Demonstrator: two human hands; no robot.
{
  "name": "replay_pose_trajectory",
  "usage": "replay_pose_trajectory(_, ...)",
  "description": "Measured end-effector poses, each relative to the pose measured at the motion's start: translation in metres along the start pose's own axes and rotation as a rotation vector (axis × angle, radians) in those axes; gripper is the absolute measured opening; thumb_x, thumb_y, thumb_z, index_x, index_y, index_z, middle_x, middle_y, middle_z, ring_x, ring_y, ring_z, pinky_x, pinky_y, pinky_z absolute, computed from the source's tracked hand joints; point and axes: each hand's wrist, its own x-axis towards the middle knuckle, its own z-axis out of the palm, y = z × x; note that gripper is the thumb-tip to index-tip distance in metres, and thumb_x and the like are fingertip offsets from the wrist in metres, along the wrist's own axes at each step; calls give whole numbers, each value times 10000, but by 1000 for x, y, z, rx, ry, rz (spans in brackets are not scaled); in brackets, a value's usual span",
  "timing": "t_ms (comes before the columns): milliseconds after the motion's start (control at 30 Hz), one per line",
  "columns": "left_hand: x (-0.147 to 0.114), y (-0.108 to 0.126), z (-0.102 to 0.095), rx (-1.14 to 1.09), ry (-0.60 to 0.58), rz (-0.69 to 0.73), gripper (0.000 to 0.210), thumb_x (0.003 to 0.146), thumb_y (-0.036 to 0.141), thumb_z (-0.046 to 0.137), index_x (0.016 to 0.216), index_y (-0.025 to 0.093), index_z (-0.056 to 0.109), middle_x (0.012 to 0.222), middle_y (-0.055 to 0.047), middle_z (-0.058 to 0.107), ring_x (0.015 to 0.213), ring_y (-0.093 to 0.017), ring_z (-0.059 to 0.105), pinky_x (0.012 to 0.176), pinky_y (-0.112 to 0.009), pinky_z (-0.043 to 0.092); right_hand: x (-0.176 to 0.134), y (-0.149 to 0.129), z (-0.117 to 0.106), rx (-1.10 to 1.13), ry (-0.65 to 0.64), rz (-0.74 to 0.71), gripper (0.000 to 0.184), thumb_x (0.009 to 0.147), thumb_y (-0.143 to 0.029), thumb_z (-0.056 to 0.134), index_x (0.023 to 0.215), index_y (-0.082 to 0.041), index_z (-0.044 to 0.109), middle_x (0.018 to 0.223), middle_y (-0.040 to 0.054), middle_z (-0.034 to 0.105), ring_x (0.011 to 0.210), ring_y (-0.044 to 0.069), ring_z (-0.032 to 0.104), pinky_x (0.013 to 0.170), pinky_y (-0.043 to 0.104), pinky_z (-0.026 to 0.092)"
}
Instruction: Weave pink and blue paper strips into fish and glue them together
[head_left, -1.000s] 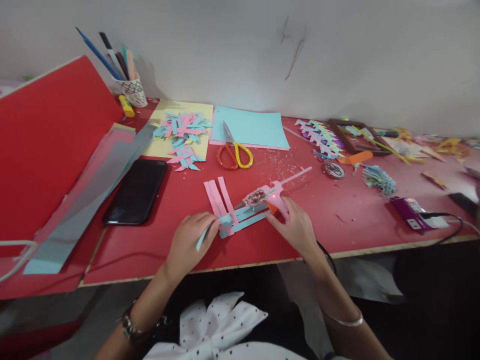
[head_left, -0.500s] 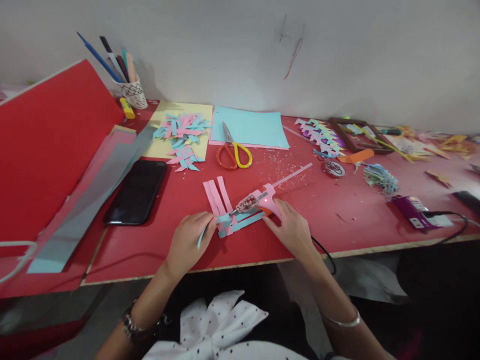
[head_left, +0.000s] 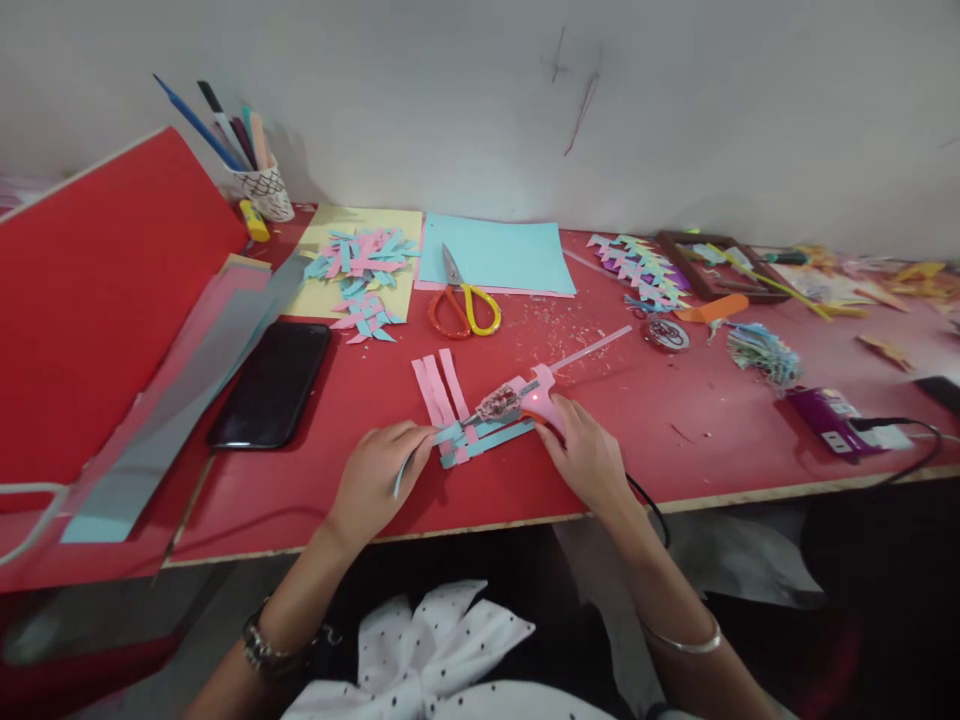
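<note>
Pink and blue woven paper strips point(head_left: 471, 435) lie partly under the glue gun point(head_left: 534, 397). Our right grip point(head_left: 592, 455) wraps its handle point(head_left: 556, 416); our left grip point(head_left: 384, 478) pinches a blue strip point(head_left: 449, 433) beside the gun's nozzle point(head_left: 467, 422), where a slip could burn our fingertips point(head_left: 427, 437) or skew the weave.

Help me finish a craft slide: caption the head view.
Right hand holds a pink glue gun over woven paper strips; left hand pinches a blue strip.

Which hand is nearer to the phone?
Left. The left hand, pinching a blue strip, is to the right of the phone and nearer the wearer; the right hand, gripping the glue gun, is much farther right.
</note>
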Motion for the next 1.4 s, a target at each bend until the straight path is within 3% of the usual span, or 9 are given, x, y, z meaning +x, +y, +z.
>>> replay_pose_trajectory(233,-1,2,2,160,-12,11,384,906,294,256,938,199,626,741,-42,634,701,-173,579,631,-284,413,0,3,-2,12,-20,44,362,843,-339,365,1117,-159,519,1013,132,625,863,251,611,603,320,492)
replay_pose_trajectory(767,0,0,1,100,2,12,396,902,298,252,896,184,631,735,-47,645,687,-178,585,623,-291,431,-3,25,1,-44,123,91,335,865,-358,341,1059,-182,551,972,116,643,786,232,619,569,302,465)
replay_pose_trajectory(1400,1,-2,3,65,29,24,355,894,280,284,914,184,626,750,-45,655,699,-172,600,633,-284,443,-5,50,-10,-125,124,194,347,841,-328,356,1074,-142,534,978,141,631,782,265,612,561,329,441)
